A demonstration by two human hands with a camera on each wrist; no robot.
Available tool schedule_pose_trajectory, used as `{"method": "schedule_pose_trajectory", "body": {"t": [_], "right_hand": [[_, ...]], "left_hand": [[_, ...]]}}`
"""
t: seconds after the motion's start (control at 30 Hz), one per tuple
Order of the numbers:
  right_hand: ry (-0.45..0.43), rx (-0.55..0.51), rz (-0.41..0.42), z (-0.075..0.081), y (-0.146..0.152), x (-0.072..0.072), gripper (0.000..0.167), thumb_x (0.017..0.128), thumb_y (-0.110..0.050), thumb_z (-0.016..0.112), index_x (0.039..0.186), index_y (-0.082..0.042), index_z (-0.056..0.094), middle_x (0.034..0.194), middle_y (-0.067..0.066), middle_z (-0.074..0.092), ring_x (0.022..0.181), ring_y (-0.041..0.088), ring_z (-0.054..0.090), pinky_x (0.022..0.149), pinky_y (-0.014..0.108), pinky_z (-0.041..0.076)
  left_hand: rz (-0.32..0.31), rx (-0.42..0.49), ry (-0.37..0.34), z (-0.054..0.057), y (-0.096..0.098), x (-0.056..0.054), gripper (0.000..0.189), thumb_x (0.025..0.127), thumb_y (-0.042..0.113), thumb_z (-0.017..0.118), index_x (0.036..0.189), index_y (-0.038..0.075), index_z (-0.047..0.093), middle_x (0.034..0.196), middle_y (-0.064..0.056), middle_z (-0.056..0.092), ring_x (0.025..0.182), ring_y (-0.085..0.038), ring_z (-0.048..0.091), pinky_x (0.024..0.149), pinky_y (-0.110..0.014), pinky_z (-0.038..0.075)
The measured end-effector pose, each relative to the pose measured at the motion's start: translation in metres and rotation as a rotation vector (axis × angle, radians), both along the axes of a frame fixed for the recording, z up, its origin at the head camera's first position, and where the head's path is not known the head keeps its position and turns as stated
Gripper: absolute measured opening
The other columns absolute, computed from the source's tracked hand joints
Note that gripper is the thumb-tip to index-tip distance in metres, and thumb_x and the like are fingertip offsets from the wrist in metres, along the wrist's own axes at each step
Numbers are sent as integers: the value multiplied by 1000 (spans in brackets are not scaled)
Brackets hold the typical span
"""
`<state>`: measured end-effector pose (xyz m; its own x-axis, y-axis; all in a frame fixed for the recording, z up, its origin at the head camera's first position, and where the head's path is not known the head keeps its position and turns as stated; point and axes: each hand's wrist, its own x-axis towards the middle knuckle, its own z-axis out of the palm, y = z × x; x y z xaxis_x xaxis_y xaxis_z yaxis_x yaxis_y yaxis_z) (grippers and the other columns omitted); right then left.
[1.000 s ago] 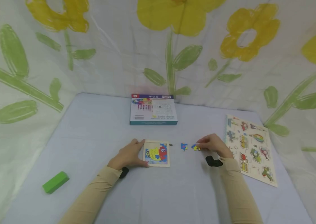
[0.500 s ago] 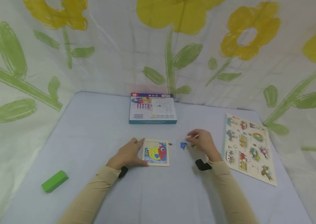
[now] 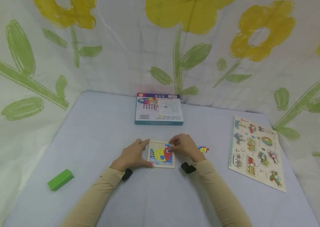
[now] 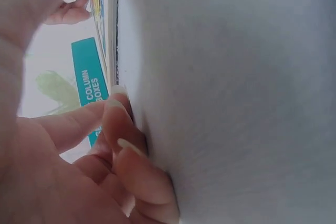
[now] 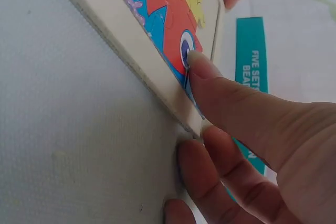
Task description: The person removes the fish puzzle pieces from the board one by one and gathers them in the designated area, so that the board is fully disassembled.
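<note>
A small wooden jigsaw puzzle point(image 3: 159, 156) lies on the table, showing a red and yellow fish on blue; bare wood shows along its upper part. My left hand point(image 3: 132, 156) grips the left side of its frame, thumb at the near corner and forefinger at the far one. At the far right corner is my right hand point(image 3: 183, 145). In the right wrist view its thumb point(image 5: 220, 87) lies on the puzzle beside the fish's eye, and its other fingers curl under the frame's outer corner. A loose yellow, blue and red puzzle piece point(image 3: 203, 149) lies right of that hand.
A flat box point(image 3: 160, 110) with a teal side stands behind the puzzle. On the right lies a board point(image 3: 257, 154) with pictures of vehicles. A green block point(image 3: 60, 180) sits at the left, and a flower-printed cloth point(image 3: 114, 56) hangs behind the table.
My right hand has left the loose pieces and moved left to the puzzle's far right corner. The blue loose piece is out of sight. The left hand stays on the frame.
</note>
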<state>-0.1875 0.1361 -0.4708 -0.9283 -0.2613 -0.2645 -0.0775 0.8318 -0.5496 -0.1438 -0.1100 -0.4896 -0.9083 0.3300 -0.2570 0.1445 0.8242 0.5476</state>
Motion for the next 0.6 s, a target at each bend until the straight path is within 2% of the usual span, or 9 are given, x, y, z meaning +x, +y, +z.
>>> {"method": "schedule_pose_trajectory", "body": {"t": [0.23, 0.43, 0.6], "right_hand": [[-36, -32, -12, 2, -1, 0, 31, 85, -25, 86, 110, -9, 77, 108, 8, 74, 96, 21, 61, 92, 38, 55], [-55, -46, -13, -3, -1, -4, 32, 84, -22, 86, 111, -8, 75, 112, 10, 72, 98, 21, 61, 90, 37, 55], [-74, -57, -20, -2, 0, -6, 27, 85, -19, 85, 107, -7, 74, 109, 9, 72, 96, 22, 59, 85, 34, 54]], "left_hand": [[3, 30, -14, 4, -3, 1, 109, 67, 48, 95, 156, 13, 44, 120, -6, 62, 92, -16, 56, 75, -32, 49], [-7, 17, 0, 3, -3, 0, 109, 66, 46, 96, 156, 12, 45, 117, -6, 61, 90, -15, 54, 72, -30, 49], [-15, 0, 2, 2, -2, 0, 109, 66, 48, 96, 156, 12, 45, 115, -5, 60, 89, -14, 53, 71, -29, 48]]}}
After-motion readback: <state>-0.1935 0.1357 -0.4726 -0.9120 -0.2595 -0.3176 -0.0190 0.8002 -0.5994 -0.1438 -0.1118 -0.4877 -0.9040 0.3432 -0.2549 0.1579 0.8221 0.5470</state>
